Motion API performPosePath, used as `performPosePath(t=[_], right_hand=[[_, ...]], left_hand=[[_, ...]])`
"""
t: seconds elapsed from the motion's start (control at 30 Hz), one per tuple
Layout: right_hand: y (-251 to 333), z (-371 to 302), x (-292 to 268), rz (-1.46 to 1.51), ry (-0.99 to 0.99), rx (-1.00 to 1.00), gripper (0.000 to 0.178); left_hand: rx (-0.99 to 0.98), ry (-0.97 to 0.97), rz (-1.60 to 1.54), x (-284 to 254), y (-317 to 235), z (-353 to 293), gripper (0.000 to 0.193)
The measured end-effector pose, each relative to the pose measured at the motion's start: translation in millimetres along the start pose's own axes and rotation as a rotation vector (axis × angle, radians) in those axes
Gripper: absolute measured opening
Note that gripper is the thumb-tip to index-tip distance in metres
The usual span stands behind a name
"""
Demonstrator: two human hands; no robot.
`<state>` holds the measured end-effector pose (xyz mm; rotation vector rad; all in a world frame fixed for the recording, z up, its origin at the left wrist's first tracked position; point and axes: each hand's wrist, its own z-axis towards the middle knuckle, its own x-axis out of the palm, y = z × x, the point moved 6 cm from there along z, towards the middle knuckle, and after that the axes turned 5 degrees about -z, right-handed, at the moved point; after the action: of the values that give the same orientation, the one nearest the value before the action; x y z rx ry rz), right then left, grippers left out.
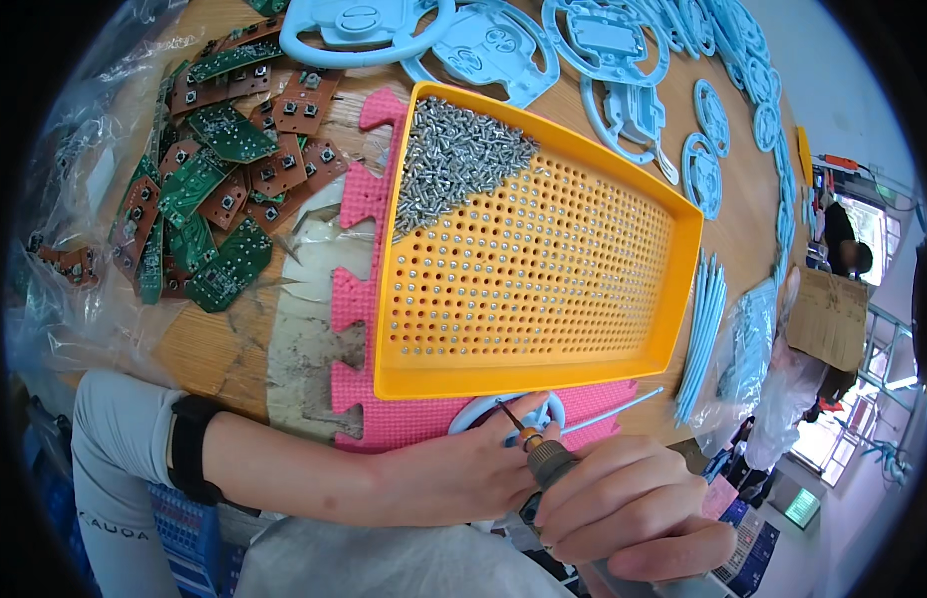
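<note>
My right hand [628,508] is wrapped round an electric screwdriver [553,462] with a dark grey body and a brass-coloured collar. Its thin bit slants up and left, over my left hand [488,463]. That hand holds a small round light blue plastic part [470,414] down at the near edge of the pink foam mat [423,424]; my fingers hide much of the part. Just beyond lies a yellow perforated tray [384,329]. Loose silver screws [453,159] are heaped in its far left corner, and many of its holes hold screws.
Green and brown circuit boards [214,189] are piled at the left beside clear plastic film [80,319]. Light blue toy steering wheels [498,50] crowd the far side. A bundle of light blue rods [700,339] and plastic bags [747,349] lie right of the tray.
</note>
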<state>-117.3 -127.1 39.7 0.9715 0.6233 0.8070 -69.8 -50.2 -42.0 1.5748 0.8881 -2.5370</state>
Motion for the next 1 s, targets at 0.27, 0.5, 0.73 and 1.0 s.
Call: performPosePath(t=[0.27, 0.5, 0.73, 1.0], right_hand=[[-7.1, -1.6, 0.7, -0.007, -0.006, -0.059, 0.020], [-12.3, 11.0, -4.8, 0.179, 0.150, -0.077, 0.019], [-5.4, 19.1, -3.6, 0.201, -0.127, -0.273, 0.023], [-1.1, 16.5, -4.5, 0.087, -0.169, -0.223, 0.014]], left_hand=[[0.007, 0.002, -0.034, -1.0, 0.3, -0.5, 0.028], [0.045, 0.118, -0.077, -6.5, 1.9, 1.5, 0.027], [0.099, 0.117, -0.036, -1.2, -0.4, 4.4, 0.031], [0.077, 0.057, 0.029, -11.3, 3.1, 3.5, 0.036]])
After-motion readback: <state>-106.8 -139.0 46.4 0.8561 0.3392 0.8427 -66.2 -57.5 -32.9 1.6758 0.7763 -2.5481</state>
